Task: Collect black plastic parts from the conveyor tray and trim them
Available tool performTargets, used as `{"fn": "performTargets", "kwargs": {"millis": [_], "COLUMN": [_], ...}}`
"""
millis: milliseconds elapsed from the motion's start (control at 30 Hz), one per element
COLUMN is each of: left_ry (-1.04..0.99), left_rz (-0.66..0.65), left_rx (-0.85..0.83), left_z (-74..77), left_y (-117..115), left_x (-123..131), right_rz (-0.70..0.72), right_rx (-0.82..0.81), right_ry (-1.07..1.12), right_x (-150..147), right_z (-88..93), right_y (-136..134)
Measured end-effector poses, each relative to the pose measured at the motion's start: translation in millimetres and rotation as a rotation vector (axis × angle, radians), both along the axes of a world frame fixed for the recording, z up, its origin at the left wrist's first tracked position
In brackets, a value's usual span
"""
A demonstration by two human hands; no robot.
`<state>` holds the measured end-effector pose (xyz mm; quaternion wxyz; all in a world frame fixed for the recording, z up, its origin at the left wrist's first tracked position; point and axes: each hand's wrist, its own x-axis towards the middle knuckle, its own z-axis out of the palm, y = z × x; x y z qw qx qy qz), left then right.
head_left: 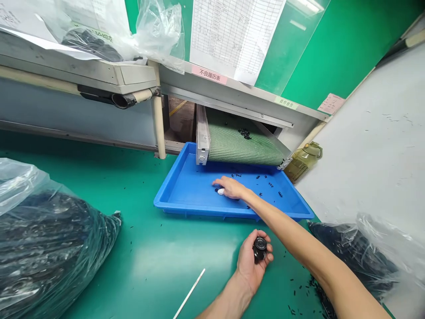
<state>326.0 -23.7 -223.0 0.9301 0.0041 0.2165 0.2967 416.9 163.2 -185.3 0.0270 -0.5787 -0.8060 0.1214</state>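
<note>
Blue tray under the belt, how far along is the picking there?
Done, it seems: the clear bag at the left and the clear bag at the right already hold many black parts. In hand: the left hand holds a round black part, and the right hand reaches into the blue tray. Left: small black pieces lie scattered in the tray, with a few on the green belt.

Person's own body only: left hand point(249, 265) and right hand point(232, 188) bare, forearms bare right to the frame edge. Small white bit point(221, 191) at the right fingertips, either a finger cover or a loose piece, cannot tell.
</note>
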Motion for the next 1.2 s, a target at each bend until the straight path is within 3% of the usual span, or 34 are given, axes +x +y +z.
{"fn": "performTargets", "kwargs": {"millis": [300, 633, 733, 833, 967, 1100, 1200], "left_ry": [0.011, -0.023, -0.029, -0.038, -0.048, -0.038, -0.027], "left_rz": [0.006, 0.008, 0.012, 0.021, 0.032, 0.065, 0.070], "left_rx": [-0.001, 0.009, 0.006, 0.001, -0.016, -0.033, -0.023], "left_z": [-0.2, -1.2, -0.7, -0.3, -0.4, -1.2, -1.8], "left_y": [0, 1, 1, 2, 4, 5, 5], "left_x": [0, 1, 0, 0, 2, 5, 7], "right_rz": [0.044, -0.195, -0.267, -0.302, -0.268, -0.101, -0.072], "right_rx": [-0.082, -0.165, -0.164, -0.082, 0.016, 0.031, 0.017], "right_ry": [0.003, 0.209, 0.321, 0.448, 0.564, 0.412, 0.297], "right_x": [-24, 15, 25, 35, 37, 16, 1], "right_z": [1.8, 4.6, 13.3, 35.6, 63.2, 59.3, 49.4], "right_y": [4, -20, -29, -57, -128, -193, -218]}}
